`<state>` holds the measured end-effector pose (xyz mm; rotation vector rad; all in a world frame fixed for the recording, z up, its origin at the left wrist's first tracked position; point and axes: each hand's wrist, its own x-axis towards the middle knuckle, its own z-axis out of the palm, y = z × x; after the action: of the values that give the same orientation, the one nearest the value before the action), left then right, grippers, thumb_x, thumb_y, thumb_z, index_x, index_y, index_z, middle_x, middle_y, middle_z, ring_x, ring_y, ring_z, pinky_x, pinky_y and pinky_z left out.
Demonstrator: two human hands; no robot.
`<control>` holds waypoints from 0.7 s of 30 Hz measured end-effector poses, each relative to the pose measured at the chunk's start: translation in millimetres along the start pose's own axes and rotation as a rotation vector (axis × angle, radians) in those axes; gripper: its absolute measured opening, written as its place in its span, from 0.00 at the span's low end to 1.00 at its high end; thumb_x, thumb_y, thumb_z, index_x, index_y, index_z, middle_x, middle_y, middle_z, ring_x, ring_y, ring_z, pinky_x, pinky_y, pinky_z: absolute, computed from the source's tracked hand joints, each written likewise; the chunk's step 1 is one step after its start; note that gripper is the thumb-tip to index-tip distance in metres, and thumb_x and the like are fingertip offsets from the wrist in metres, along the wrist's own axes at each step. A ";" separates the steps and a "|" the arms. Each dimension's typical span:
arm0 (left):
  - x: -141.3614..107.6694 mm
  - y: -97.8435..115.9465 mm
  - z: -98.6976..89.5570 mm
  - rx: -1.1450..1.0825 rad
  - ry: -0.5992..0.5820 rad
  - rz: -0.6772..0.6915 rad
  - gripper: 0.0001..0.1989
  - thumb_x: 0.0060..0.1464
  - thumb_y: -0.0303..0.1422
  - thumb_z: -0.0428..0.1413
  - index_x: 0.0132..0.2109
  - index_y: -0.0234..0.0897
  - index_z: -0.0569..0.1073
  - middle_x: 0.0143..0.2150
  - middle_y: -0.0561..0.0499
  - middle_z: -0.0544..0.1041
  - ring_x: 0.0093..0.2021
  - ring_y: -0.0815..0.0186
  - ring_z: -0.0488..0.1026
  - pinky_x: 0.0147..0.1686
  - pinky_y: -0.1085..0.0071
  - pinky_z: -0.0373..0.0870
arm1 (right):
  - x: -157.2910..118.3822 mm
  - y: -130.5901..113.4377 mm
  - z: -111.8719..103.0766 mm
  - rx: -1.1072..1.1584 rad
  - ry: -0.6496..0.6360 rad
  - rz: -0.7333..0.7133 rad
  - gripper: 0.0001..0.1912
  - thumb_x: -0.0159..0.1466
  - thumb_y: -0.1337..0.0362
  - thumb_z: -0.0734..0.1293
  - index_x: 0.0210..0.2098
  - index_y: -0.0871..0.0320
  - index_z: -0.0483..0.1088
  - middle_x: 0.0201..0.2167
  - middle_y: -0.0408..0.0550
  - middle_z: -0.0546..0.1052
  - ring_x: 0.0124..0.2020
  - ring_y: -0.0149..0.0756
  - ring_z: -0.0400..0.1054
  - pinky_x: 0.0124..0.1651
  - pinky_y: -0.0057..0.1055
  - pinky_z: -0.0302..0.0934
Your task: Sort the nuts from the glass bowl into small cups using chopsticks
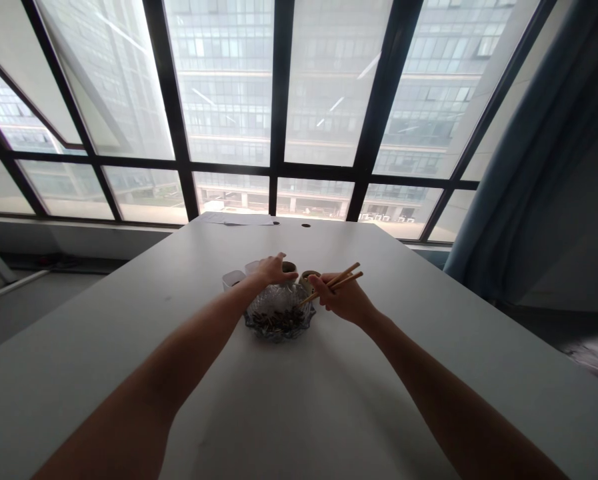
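Note:
A clear glass bowl (282, 293) with a wavy rim stands on the white table, with many small dark pieces (279, 321) in it, too small to name. Behind it is a small round cup (289, 267) with a dark inside. My left hand (273, 269) is around this cup, thumb across its front and a finger stretched past its far side. In my right hand (339, 298) is a pair of chopsticks (349, 275), their tips slanting down to the bowl's right side. Another small round cup (309, 275) stands beside that hand, partly hidden by it.
White, translucent tubs (233, 277) stand left of the bowl, partly behind my left arm. Sheets of paper (239, 219) and a dark round spot (306, 225) are at the table's far edge. Windows rise beyond; a blue curtain (509, 167) hangs on the right.

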<state>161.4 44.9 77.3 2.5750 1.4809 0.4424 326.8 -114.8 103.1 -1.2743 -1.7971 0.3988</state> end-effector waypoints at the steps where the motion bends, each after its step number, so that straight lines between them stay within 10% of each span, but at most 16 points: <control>1: -2.6 -0.9 -1.8 0.011 0.003 0.012 0.43 0.49 0.57 0.58 0.65 0.35 0.63 0.55 0.34 0.77 0.55 0.44 0.74 0.51 0.56 0.71 | -0.4 -1.0 -0.1 -0.012 -0.021 -0.022 0.27 0.67 0.45 0.61 0.19 0.56 0.68 0.12 0.42 0.70 0.13 0.30 0.63 0.16 0.25 0.53; 10: -58.1 -52.3 -5.8 0.026 0.280 0.207 0.31 0.60 0.52 0.52 0.59 0.34 0.70 0.59 0.39 0.75 0.61 0.49 0.70 0.66 0.49 0.54 | -0.1 -4.3 -6.2 -0.036 -0.144 -0.079 0.29 0.67 0.42 0.59 0.19 0.56 0.67 0.12 0.42 0.68 0.13 0.28 0.61 0.17 0.25 0.54; 21: -97.0 -106.4 6.1 0.036 0.457 0.067 0.25 0.58 0.48 0.56 0.56 0.38 0.70 0.56 0.41 0.75 0.57 0.48 0.72 0.56 0.50 0.69 | 2.5 11.7 -8.8 0.058 -0.002 0.068 0.32 0.62 0.35 0.61 0.24 0.58 0.69 0.14 0.45 0.72 0.14 0.30 0.65 0.17 0.25 0.57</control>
<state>30.1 15.3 25.8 2.6762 1.5358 1.0829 340.5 -109.6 101.3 -1.2974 -1.7350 0.4871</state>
